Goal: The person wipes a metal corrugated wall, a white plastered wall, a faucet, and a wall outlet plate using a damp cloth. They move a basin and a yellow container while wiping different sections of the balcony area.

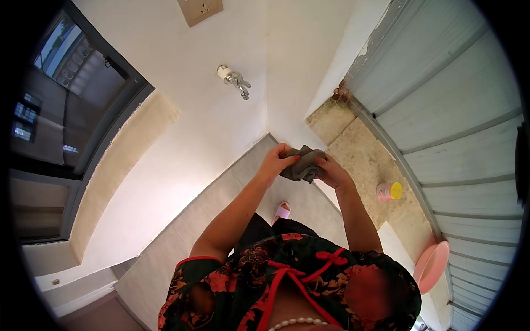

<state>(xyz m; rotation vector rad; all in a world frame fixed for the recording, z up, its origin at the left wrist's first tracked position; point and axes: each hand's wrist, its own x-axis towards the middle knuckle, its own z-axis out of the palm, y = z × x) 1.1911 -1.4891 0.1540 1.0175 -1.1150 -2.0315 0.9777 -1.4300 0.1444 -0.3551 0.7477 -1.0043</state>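
A dark grey cloth (305,164), folded and crumpled, is held out in front of my body above the tiled floor. My left hand (278,162) grips its left side, with the thumb lying over the top. On the opposite side my right hand (330,169) pinches the cloth, thumb on the fabric. Fingers of both hands are partly hidden behind it. Beyond the hands, a chrome tap (239,84) sticks out from the white wall.
A pink container with a yellow lid (390,190) stands on the stone ledge (352,142) to the right. Farther along is a pink plastic basin (432,267) against the grey metal panel (447,140). A dark-framed window (78,176) is at left, a wall socket (201,9) at top.
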